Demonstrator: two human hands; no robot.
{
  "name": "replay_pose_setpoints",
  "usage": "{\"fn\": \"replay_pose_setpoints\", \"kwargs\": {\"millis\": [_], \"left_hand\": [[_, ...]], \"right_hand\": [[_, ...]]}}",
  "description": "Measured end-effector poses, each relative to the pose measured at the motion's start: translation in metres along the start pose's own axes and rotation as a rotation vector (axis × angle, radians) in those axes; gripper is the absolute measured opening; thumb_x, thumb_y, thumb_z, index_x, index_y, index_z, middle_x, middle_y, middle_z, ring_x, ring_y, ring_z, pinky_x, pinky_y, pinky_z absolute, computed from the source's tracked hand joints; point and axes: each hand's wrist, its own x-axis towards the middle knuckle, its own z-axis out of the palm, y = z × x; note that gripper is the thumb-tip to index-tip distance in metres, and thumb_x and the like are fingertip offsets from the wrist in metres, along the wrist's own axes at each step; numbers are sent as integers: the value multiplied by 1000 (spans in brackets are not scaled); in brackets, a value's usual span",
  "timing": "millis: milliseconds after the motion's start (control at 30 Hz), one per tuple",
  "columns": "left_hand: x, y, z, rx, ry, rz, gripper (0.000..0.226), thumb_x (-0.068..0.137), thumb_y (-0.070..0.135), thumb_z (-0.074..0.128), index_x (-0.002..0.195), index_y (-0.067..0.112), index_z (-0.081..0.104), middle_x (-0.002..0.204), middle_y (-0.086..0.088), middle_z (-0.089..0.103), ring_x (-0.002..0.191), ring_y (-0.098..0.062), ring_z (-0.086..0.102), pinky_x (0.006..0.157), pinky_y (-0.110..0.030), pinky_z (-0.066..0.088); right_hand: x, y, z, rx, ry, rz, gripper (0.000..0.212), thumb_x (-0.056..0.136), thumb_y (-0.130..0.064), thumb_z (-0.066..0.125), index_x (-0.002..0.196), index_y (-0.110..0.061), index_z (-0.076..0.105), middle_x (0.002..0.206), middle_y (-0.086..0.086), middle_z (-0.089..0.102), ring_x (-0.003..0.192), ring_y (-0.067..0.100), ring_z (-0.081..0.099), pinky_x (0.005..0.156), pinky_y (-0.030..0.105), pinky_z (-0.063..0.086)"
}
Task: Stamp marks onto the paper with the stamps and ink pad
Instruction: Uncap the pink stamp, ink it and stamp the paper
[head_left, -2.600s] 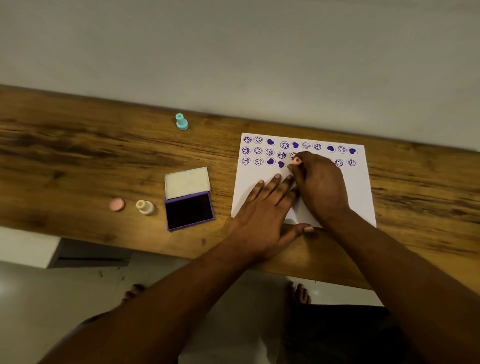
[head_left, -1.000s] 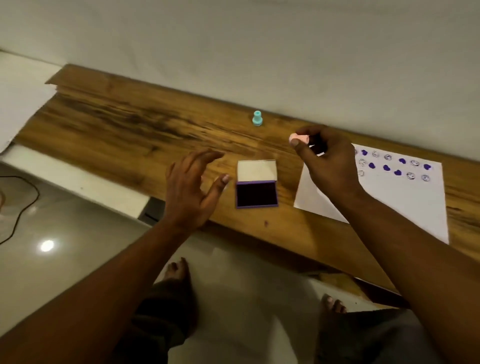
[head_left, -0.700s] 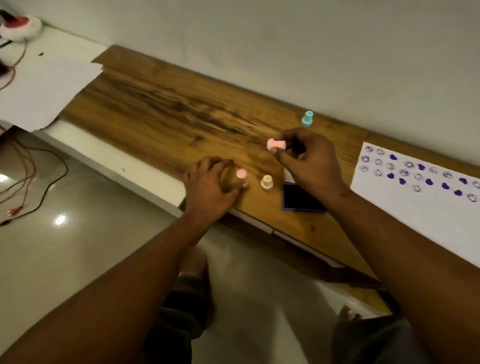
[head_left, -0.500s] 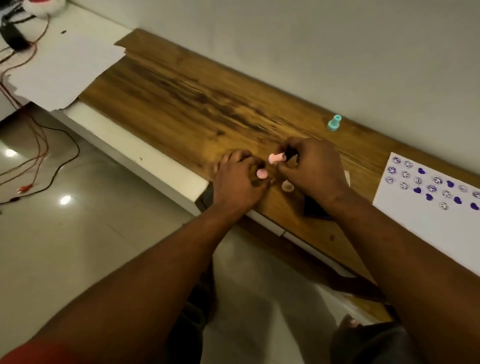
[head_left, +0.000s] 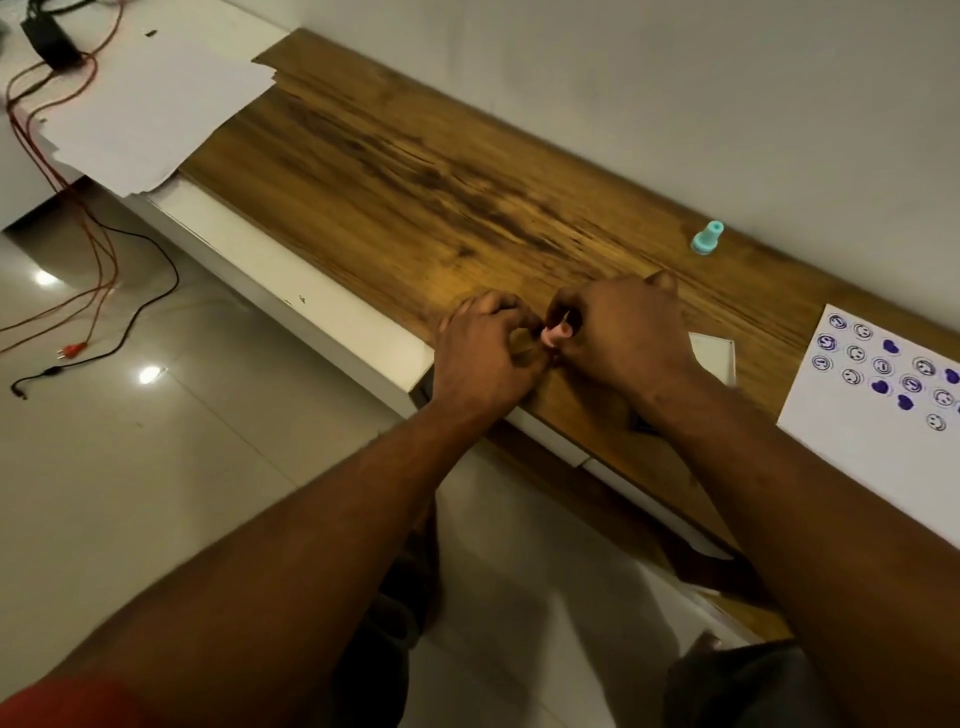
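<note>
The right hand (head_left: 623, 338) pinches the pink stamp (head_left: 555, 335) in its grip, axis pointing sideways at the touching left hand (head_left: 483, 358), whose curled grip hides any contents; the ink pad (head_left: 714, 356) lies rightward.

The light is dim and warm, with two small white glare spots on the glossy floor tiles (head_left: 150, 373) and a soft dark shadow on the floor under the forearms. The whole picture is slightly soft: the left hand (head_left: 483, 358) and right hand (head_left: 623, 338) are faintly blurred, and the pink stamp (head_left: 556, 335) pinched between them is a smudge. The wide lens bows the counter (head_left: 395, 171) and stretches the forearms towards the bottom corners.
</note>
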Motion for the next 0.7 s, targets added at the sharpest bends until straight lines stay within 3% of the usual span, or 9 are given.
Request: {"fn": "replay_pose_setpoints", "kwargs": {"millis": [700], "left_hand": [[0,4,4,38,-2,11,44,89,53,72,126,28,73,140,7,60,138,-20,44,116,-51,28]], "right_hand": [[-6,-3,-10,-89,-29,-41,22,98,-37,64,119,-42,70,102,-7,71,109,22,62,109,52,30]]}}
